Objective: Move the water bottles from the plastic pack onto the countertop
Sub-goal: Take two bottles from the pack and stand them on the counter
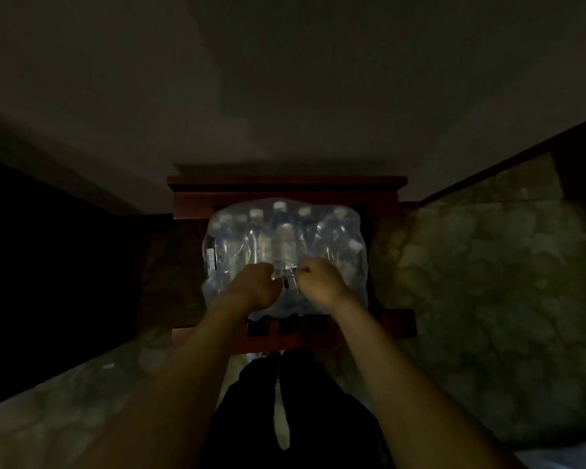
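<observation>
A clear plastic pack (339, 245) holding several water bottles with white caps sits on a dark red wooden stand (285, 189) in dim light. One bottle (284, 240) shows clearly at the middle of the pack. My left hand (251, 286) and my right hand (318, 282) rest on the near top of the pack, both fisted on the plastic wrap and a small gap apart. A mottled stone countertop (487, 265) lies to the right of the stand.
More mottled countertop (82, 384) runs along the lower left. A dark void fills the far left. A pale wall rises behind the stand. My dark trousers and the floor show below, between my forearms.
</observation>
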A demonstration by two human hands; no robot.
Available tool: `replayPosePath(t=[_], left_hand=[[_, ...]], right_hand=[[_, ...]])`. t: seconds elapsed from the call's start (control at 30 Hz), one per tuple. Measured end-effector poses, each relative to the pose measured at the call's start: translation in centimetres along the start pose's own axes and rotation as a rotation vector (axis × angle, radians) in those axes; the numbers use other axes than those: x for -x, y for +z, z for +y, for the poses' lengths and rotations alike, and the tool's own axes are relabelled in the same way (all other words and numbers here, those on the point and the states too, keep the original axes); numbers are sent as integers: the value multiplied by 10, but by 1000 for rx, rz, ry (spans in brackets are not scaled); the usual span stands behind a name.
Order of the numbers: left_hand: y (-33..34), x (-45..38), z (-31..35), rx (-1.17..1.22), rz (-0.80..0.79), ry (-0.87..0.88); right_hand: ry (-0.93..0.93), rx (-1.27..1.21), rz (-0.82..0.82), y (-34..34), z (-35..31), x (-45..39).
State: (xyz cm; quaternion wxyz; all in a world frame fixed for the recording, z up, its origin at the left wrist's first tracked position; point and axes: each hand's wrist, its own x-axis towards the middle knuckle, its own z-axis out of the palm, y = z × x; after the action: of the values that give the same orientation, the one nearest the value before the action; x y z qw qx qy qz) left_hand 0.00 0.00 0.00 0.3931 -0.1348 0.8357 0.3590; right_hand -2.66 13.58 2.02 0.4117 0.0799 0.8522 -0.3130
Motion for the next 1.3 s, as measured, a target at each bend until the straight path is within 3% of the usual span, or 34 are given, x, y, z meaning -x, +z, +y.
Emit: replayPosePath(t=[0.3, 0.67, 0.8, 1.1, 1.3], left_hand=[[40, -38, -13, 113, -9, -80], [62, -72, 16, 403, 230, -396], [68, -81, 17, 409, 284, -448], [74, -79, 3, 244, 407, -360], [72, -80, -6, 333, 365, -371]], right_hand=[[167, -114, -171, 37, 22, -34], [331, -409, 117, 50, 45, -59], [368, -439, 113, 53, 48, -68], [462, -301, 134, 47, 45, -102], [497, -650, 98, 37, 44, -107]])
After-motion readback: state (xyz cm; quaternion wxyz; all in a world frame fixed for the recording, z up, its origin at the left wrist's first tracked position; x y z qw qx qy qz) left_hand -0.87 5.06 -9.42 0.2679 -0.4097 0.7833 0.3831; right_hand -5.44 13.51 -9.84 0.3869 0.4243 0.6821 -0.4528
